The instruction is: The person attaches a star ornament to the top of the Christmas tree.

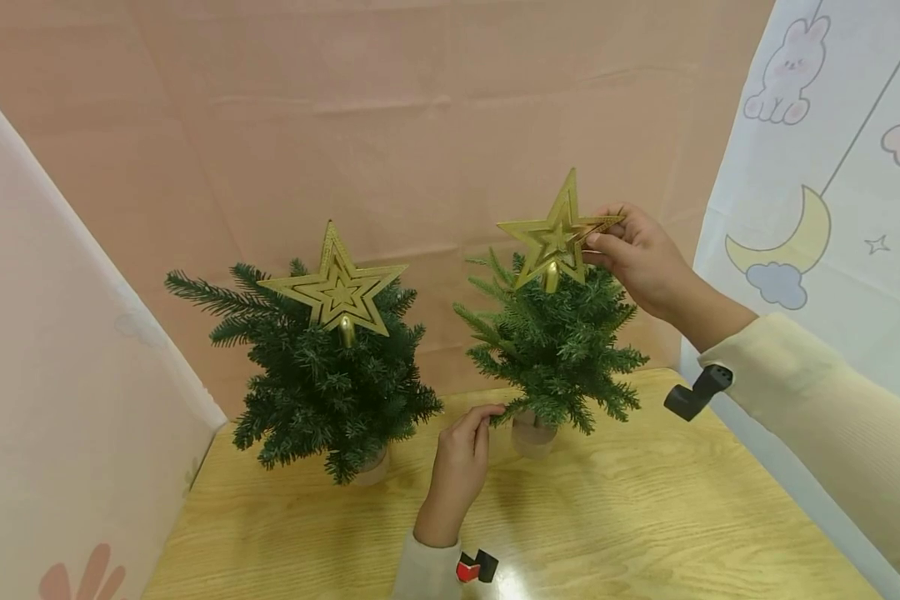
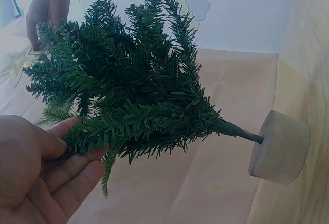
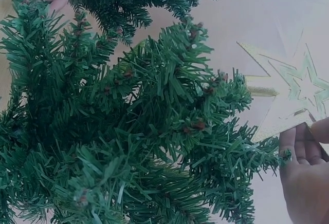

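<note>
My right hand [image 1: 641, 258] pinches one point of a gold star tree topper [image 1: 558, 237] at the top of the right small Christmas tree [image 1: 570, 342]. In the right wrist view the star topper's tube [image 3: 262, 91] lies right at the top needles. Low on that same tree, my left hand [image 1: 461, 462] pinches the tip of a branch. The left wrist view shows this branch [image 2: 118, 124] between thumb and fingers, and the tree's trunk set in a round pale base [image 2: 281, 147].
A second small Christmas tree [image 1: 322, 383] stands to the left, a gold star [image 1: 340, 287] on its top. Both trees stand on a wooden table [image 1: 607, 517]. A pinkish cloth [image 1: 330, 125] hangs behind, and a white printed cloth [image 1: 855, 275] hangs on the right.
</note>
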### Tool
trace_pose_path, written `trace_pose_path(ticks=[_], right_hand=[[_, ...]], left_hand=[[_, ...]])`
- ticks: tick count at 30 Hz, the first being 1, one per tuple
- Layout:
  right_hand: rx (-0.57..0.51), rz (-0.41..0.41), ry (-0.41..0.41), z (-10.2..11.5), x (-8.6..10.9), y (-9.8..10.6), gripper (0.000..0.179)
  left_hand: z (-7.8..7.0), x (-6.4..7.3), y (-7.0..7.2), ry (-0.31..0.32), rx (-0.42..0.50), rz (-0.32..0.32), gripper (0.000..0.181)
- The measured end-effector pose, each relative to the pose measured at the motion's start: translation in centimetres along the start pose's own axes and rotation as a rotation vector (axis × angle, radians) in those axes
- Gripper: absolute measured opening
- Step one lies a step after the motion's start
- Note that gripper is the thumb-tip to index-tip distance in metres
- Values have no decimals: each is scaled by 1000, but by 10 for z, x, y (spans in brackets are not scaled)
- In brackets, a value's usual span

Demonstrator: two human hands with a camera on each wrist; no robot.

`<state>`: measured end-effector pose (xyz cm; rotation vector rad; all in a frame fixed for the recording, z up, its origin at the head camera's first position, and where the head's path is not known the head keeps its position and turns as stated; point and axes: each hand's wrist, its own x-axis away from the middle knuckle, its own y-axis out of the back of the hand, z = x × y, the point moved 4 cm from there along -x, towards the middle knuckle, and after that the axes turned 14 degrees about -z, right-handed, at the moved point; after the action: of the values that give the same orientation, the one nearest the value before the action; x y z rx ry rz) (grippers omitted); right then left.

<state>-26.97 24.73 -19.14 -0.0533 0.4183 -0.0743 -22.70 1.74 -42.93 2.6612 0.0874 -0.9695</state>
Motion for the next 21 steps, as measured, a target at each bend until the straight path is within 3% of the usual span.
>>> trace_pose_path(ticks=[12,21], right_hand=[[0,5,-14,-4,-4,2,17],[-26,52,-42,-4,-4,3,19]], left_hand=[[0,-1,1,6,-2,6,27],[0,0,1,6,-2,7,27]])
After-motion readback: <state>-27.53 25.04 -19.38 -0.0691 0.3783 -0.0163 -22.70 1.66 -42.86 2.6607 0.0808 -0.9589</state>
